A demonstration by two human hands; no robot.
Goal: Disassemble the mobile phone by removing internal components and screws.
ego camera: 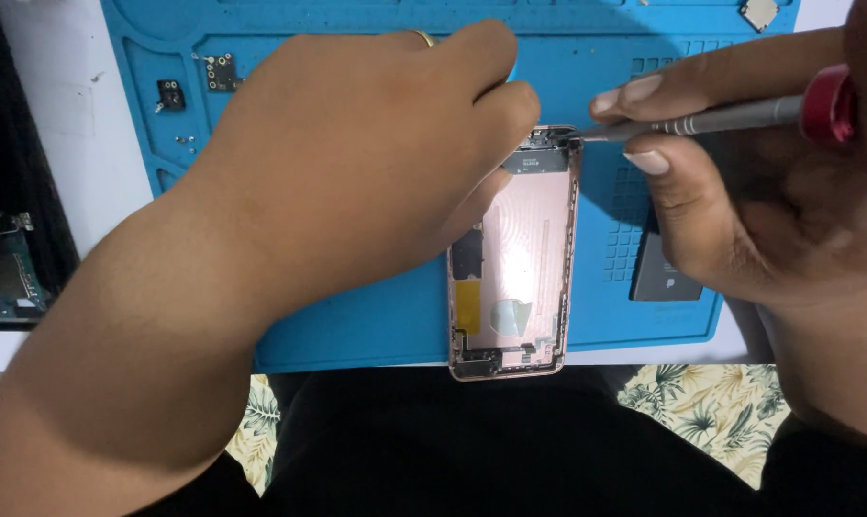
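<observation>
Pink phone shell (524, 278), opened up, lies on a blue mat (376, 316) near the desk's front edge.
Left hand (357, 163) presses down on the shell's top, fingers curled together. Right hand (740, 191) has its grip pinched around a thin grey screwdriver (701, 120) with a red end, tip touching the shell's top corner.

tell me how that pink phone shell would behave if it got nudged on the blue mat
The phone shell looks like a thin, gutted metal housing, so it is probably light and stiff. Its lower end overhangs the mat, so a nudge might tip it. The left hand pinning its top likely limits sliding.
</observation>
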